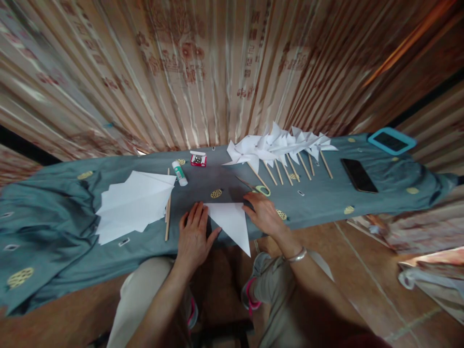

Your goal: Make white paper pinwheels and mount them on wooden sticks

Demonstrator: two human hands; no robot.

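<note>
A white sheet of paper folded into a triangle (pixel 232 222) lies on the cloth in front of me, one point jutting past the near edge of the table. My left hand (pixel 195 234) rests flat at its left corner, fingers together and thumb stretched out toward the paper. At the upper right corner is my right hand (pixel 264 212), its thumb touching the paper and its fingers lying on the cloth, apart from the thumb. Just beyond the right hand lie scissors (pixel 261 190) with pale green handles.
To the left are white paper sheets (pixel 134 205), wooden sticks (pixel 167 217) and a glue stick (pixel 180 174). A small red box (pixel 198 159) sits behind. Several paper pinwheels (pixel 253 149) on sticks line the back. Rightward lie a phone (pixel 358 175) and blue-framed device (pixel 392 140).
</note>
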